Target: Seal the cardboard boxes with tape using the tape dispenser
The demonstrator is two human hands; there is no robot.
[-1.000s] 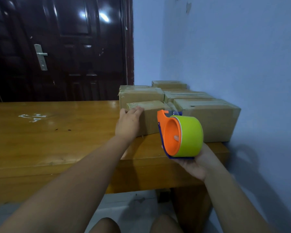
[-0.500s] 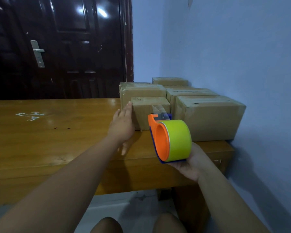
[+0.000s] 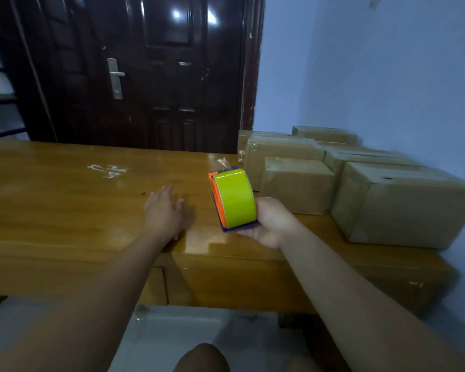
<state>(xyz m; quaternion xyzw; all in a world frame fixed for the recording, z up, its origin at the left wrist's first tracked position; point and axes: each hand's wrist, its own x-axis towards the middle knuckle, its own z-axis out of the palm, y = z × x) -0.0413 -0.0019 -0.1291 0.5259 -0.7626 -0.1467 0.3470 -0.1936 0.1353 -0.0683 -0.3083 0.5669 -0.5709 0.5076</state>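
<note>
Left hand (image 3: 163,210) flat and open over the wooden table (image 3: 51,205), holding nothing. To its right, the right hand (image 3: 271,226) cups the tape dispenser (image 3: 234,198) from beneath; it looks light, rigid plastic. Cardboard boxes (image 3: 298,185) just beyond that hand seem stiff, best steadied on top

Home room: door (image 3: 156,71), wooden table (image 3: 65,210).
</note>
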